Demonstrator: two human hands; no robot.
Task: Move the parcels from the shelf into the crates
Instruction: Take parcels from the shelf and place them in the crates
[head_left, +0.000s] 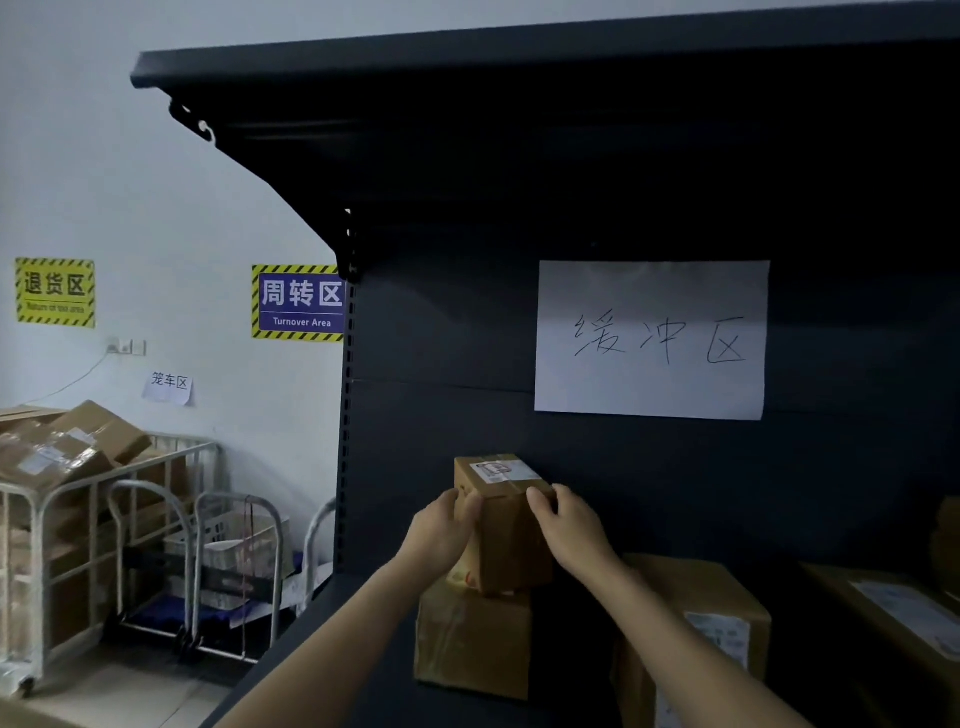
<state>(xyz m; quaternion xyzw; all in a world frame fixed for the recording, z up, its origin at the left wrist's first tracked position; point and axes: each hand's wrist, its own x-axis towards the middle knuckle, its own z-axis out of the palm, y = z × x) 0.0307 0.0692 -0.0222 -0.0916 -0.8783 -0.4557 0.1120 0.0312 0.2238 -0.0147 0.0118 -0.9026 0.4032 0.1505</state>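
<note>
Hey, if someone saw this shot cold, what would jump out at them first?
First, the white handwritten sheet on the dark shelf back, right of centre. Below it, the left-hand grip and right-hand grip hold a small labelled parcel by its sides, above a larger box. At far left, a cage trolley piled with cartons stands near a blue Turnover Area sign.

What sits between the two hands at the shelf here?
The head view shows a small parcel between them: the left hand and right hand grip its opposite sides. It stands on a larger carton on the shelf.
</note>
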